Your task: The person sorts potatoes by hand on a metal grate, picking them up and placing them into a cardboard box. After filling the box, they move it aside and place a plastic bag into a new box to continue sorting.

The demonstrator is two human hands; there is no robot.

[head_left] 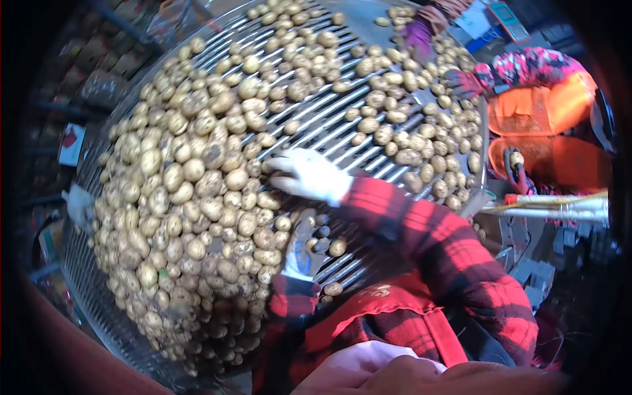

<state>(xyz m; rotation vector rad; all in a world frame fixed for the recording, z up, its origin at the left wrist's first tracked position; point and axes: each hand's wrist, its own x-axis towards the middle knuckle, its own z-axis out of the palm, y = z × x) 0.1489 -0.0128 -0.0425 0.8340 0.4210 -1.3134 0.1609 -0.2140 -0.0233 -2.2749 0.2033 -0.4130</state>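
My right hand (308, 176), in a white glove, reaches over the edge of the potato heap (197, 191). Its fingers are stretched out and slightly apart, close to the potatoes, and no potato shows in them. Nearer my body is my left hand (301, 251), in a white and blue glove with dark fingertips. Its fingers are loosely curled and apart, with nothing visible held. A single potato (337, 247) lies just right of those fingertips on the metal bars (349, 151). Another potato (334, 289) rests below, near my red apron.
Across the rack, more potatoes (428, 148) lie near a co-worker's gloved hand (463, 83) and another purple-gloved hand (419, 38). Orange baskets (520, 112) stand at the right, where a dark-gloved hand holds a potato (517, 158). White pipes (559, 207) jut in below them.
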